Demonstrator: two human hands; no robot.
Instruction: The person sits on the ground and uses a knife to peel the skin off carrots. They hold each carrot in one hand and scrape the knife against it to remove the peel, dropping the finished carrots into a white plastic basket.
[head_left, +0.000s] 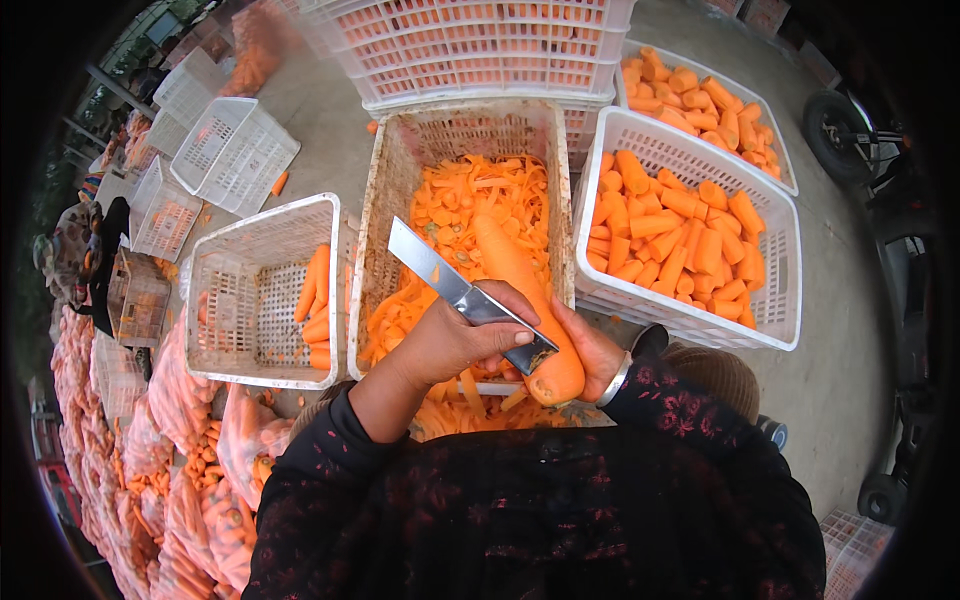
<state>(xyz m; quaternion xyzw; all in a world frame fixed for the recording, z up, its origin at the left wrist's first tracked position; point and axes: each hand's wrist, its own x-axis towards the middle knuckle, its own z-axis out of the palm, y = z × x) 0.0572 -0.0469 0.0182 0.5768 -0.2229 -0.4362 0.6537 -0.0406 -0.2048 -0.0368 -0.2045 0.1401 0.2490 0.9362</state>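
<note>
A broad metal blade with a dark handle, likely a knife (429, 260), is gripped in my left hand (450, 334), thumb lying along the handle. Its blade points up and left. My right hand (589, 341) cups the right side of a large peeled carrot (517, 270), whose thick end is toward me. The knife's handle end overlaps the carrot near that end; whether they touch, I cannot tell. Beneath both hands stands a stained plastic crate (363, 225) holding carrot peelings (480, 184) and cut-off carrot ends. More peelings lie below its near rim.
To the right, a white crate (690, 311) holds cut carrots, with another full crate (784, 161) behind. At left, a crate (225, 240) contains several carrots. Stacked crates (487, 52) rise ahead. Bagged carrots (180, 390) and a person (71, 247) are at far left; a wheel (834, 135) stands at right.
</note>
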